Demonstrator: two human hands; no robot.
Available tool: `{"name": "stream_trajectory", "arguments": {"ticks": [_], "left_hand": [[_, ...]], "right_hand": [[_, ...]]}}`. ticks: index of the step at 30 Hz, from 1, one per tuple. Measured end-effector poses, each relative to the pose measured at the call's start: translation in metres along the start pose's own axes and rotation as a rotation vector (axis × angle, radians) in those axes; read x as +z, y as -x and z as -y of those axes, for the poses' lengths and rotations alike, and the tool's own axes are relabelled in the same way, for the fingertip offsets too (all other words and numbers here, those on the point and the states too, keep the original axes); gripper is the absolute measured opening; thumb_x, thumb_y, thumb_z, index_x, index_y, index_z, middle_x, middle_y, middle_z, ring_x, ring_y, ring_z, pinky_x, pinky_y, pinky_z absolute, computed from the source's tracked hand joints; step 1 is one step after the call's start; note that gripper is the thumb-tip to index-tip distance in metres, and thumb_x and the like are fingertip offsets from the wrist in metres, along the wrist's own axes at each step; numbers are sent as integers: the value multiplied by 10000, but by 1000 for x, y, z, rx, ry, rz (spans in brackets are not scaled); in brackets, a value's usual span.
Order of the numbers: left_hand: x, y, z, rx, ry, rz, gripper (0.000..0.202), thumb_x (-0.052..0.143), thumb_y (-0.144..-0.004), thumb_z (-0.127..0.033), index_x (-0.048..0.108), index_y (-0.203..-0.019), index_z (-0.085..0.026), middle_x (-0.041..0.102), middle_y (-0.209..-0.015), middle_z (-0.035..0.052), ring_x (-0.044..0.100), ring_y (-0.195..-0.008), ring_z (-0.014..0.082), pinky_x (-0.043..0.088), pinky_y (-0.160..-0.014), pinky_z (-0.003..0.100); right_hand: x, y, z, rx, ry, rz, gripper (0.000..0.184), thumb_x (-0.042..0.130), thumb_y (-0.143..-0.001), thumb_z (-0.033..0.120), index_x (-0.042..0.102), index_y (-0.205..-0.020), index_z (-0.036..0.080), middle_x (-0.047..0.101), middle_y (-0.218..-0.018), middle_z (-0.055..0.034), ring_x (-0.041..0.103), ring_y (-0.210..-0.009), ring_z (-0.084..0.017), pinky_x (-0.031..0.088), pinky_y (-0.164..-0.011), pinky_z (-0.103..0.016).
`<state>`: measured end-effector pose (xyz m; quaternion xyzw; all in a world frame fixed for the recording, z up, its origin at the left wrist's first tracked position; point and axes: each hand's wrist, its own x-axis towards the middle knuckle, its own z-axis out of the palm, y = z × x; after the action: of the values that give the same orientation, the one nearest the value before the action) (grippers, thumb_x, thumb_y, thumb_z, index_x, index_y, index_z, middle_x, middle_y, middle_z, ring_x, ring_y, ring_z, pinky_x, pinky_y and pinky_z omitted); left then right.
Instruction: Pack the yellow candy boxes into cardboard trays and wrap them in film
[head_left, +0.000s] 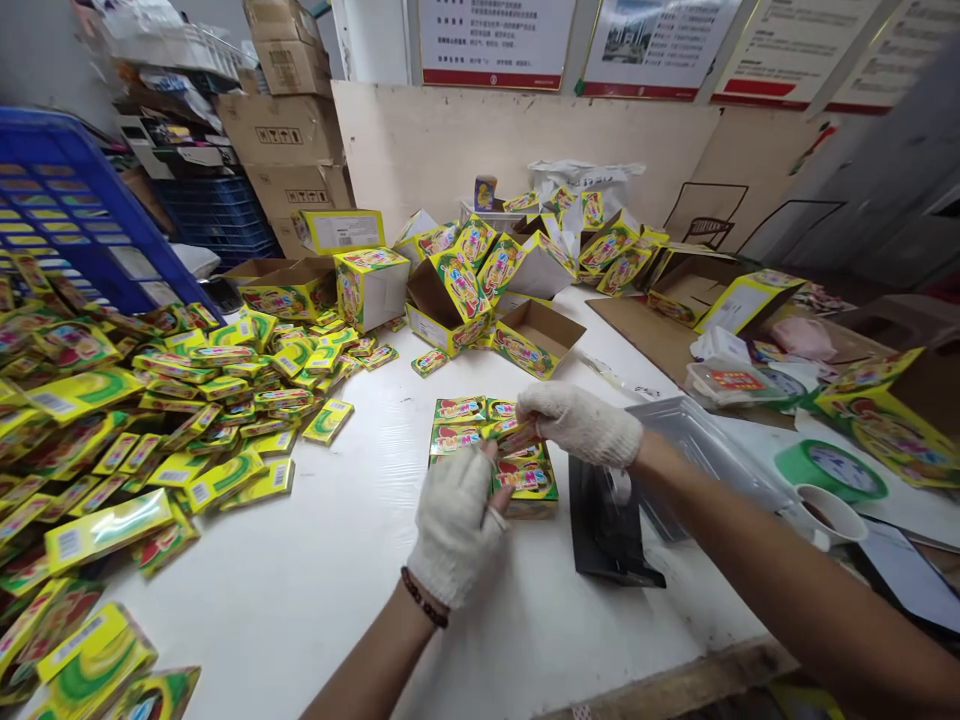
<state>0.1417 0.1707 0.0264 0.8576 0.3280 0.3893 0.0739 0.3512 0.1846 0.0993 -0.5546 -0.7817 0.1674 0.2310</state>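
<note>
- Block of small packs (491, 450): yellow-green packs laid flat, side by side in rows, on the white table (315, 580), straight in front of the person.
- Right hand (577, 422) (gloved) was over the block's far-right corner, fingers closed on one pack in the top rows.
- Left hand (454, 525) (gloved, bead bracelet at the wrist) sat at the block's near-left edge, fingers curled in and pinching the packs there.
- Progress, as a judgement: only this one block looked gathered, a few rows deep, so the work seemed early.
- Heap of loose packs (150, 420): well left of the block, a big, messy spread. That looked like most of what was left.
- Open cartons (450, 290): behind the block in a cluster, several tipped over; one empty carton (536, 340) lay just behind it, flaps open.
- Black tray (607, 530): just right of the block, partly under the right wrist; a clear plastic tray (697, 450) beyond it.
- Green tape roll (831, 468) and a cup (829, 515): far right of the block.
- Blue crate (67, 200): far left of the block, behind the heap.
</note>
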Motion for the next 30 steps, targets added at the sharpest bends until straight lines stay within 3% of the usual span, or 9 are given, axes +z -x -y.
{"name": "stream_trajectory", "arguments": {"ticks": [3,5,7,9,11,15,19,25,30], "left_hand": [[-26,-38,0,-167,181,90,273,572,-867,-337,577,-1093,-184,652,-1025,90,610,-911,230,500,-766,360],[-38,-58,-4,-360,348,74,215,540,-885,-376,569,-992,-192,641,-890,39,598,-790,185,486,-694,313],[-43,-69,-9,-508,474,-61,255,519,-895,-433,548,-986,-196,632,-875,20,592,-778,165,485,-700,295],[-39,-69,-13,-552,525,-109,294,503,-899,-469,539,-1011,-200,638,-917,25,601,-832,171,491,-755,306],[-29,-60,-14,-547,517,-34,341,469,-910,-498,538,-1050,-195,643,-945,43,608,-852,184,494,-786,333],[-2,-31,3,-450,344,-4,472,422,-929,-468,465,-1280,-155,624,-1067,106,614,-927,220,504,-832,386],[15,-7,23,-193,70,81,370,401,-948,-352,529,-1225,-142,619,-1065,128,585,-1009,262,499,-865,421],[25,-13,11,52,-84,250,195,433,-940,-274,603,-940,-178,629,-977,79,559,-966,241,450,-967,438],[35,-25,1,187,-131,398,332,500,-922,-344,573,-1191,-165,624,-1159,104,536,-1130,269,387,-1058,487]], "right_hand": [[-10,-6,24,-284,-120,-120,202,537,-766,111,640,-910,209,649,-883,-22,586,-833,-151,479,-811,-302],[-4,-10,36,-227,-241,-404,256,577,-797,185,628,-1045,225,652,-1007,-43,591,-972,-175,474,-905,-339],[8,-12,40,-54,-412,-573,328,612,-813,284,589,-1134,221,642,-1082,-62,582,-1053,-192,475,-936,-354],[22,-13,36,86,-589,-474,340,550,-865,386,568,-1148,199,654,-1075,-75,605,-1018,-193,507,-880,-343],[28,-12,24,163,-627,-329,333,436,-921,408,578,-1117,180,674,-1032,-70,622,-937,-182,521,-821,-327],[17,-11,-13,248,-284,-294,318,420,-918,297,626,-1120,166,687,-1018,-54,604,-907,-174,488,-825,-310],[23,-10,-45,290,118,-33,256,455,-896,202,692,-990,169,696,-919,-52,584,-826,-159,449,-777,-273],[66,-6,-47,276,265,6,230,504,-914,224,717,-890,140,645,-1005,-110,554,-934,-181,406,-825,-277],[49,-21,-47,250,303,97,229,493,-921,185,717,-931,142,653,-991,-85,582,-927,-148,420,-835,-230]]}}
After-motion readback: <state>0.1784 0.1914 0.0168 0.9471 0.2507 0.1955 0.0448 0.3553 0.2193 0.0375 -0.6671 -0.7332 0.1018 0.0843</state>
